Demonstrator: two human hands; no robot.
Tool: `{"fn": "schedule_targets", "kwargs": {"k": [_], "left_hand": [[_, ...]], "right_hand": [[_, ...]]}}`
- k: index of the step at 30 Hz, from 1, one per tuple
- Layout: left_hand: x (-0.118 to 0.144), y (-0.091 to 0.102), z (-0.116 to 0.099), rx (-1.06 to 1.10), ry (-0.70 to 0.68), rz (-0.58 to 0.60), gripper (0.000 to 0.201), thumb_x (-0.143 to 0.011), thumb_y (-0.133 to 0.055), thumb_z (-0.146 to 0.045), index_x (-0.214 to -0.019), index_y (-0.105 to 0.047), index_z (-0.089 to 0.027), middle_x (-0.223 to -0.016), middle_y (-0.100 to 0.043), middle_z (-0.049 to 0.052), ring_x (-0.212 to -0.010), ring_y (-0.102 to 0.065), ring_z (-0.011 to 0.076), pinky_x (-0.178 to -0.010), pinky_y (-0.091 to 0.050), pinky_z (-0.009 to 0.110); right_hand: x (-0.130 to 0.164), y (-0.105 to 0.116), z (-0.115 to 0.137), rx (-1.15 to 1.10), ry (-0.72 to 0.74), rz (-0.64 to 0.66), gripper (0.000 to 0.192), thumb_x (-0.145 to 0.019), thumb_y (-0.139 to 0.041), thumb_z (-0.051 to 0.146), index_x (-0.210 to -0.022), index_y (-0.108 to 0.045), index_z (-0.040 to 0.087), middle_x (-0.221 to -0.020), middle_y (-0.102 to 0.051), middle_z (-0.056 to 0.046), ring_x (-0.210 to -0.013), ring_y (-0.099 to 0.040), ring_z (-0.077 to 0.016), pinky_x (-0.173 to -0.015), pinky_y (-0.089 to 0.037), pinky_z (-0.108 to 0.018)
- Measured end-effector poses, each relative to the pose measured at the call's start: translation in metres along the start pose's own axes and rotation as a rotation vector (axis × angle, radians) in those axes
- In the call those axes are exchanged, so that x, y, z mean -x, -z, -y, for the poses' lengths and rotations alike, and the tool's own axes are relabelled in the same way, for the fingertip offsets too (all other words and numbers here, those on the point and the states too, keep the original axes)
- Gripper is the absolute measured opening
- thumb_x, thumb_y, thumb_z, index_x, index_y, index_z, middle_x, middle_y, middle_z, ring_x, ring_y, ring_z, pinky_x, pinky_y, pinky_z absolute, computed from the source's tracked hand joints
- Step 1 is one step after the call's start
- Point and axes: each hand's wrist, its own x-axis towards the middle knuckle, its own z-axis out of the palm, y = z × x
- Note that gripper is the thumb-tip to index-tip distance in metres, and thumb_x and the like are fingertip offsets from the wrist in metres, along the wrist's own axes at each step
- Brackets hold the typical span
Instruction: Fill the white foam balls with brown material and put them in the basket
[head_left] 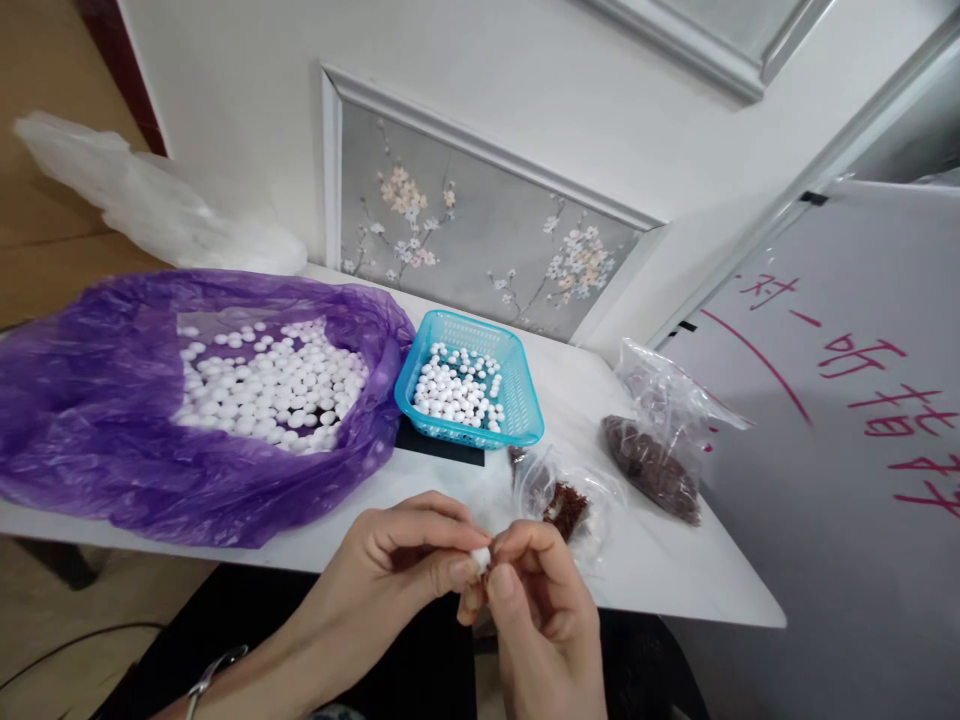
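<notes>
Between the thumb and fingers of my left hand [405, 560] is a small white ball [481, 557]. My right hand [546, 600] meets it from the right, thumb and fingers pinched against the ball's side; whatever tiny thing they grip is hidden. Both hands are close together over the table's front edge. Just beyond my right hand lies an open clear plastic bag [600, 500] with reddish-brown bits [565, 508] in it. A blue plastic basket [526, 395] holding many white balls stands farther back, past my left hand.
An open purple plastic bag [112, 400] full of white balls covers the left of the white table [720, 580]. At right lies a bag of brown material [652, 470]. A whiteboard [810, 480] with red writing borders the right side; a panelled wall [480, 220] stands behind.
</notes>
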Motion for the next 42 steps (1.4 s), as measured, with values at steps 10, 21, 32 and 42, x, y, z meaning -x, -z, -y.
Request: {"fn": "schedule_targets", "kwargs": {"k": [10,21,32,42], "left_hand": [[-0.003,0.002,0.007,0.059,-0.044,0.075,0.013,-0.080,-0.074,-0.019,-0.083,-0.082,-0.028,-0.087,-0.062,0.000,-0.064,-0.062,0.0098,-0.063,-0.055,0.023],[-0.004,0.005,0.010,0.020,-0.040,0.062,0.012,-0.080,-0.074,-0.020,-0.083,-0.082,-0.028,-0.089,-0.062,0.001,-0.063,-0.063,0.0112,-0.062,-0.056,0.026],[-0.006,0.002,0.006,0.171,0.011,0.071,0.023,-0.084,-0.069,-0.040,-0.084,-0.081,-0.020,-0.078,-0.061,0.002,-0.059,-0.056,0.0101,-0.061,-0.048,0.025],[-0.008,0.004,0.006,0.058,0.108,-0.216,0.013,-0.070,-0.084,-0.028,-0.080,-0.077,-0.022,-0.083,-0.068,0.000,-0.079,-0.057,0.0116,-0.075,-0.046,0.019]], "right_hand": [[-0.004,0.004,-0.009,-0.162,-0.074,0.084,0.022,-0.085,-0.074,0.037,-0.084,-0.060,0.020,-0.065,-0.062,0.005,-0.055,-0.060,-0.0066,-0.056,-0.046,-0.018],[-0.010,0.002,-0.007,-0.146,-0.130,0.116,0.022,-0.086,-0.073,0.035,-0.087,-0.057,0.019,-0.067,-0.057,0.007,-0.055,-0.055,-0.0053,-0.055,-0.047,-0.018],[-0.014,0.004,-0.016,-0.189,-0.108,0.169,0.017,-0.093,-0.064,0.036,-0.098,-0.056,0.023,-0.075,-0.057,0.007,-0.058,-0.055,-0.0045,-0.058,-0.049,-0.019],[-0.010,0.042,0.003,0.365,0.154,-0.147,0.021,-0.094,-0.057,0.042,-0.103,-0.062,0.024,-0.069,-0.064,0.003,-0.068,-0.063,-0.0128,-0.069,-0.052,-0.025]]}}
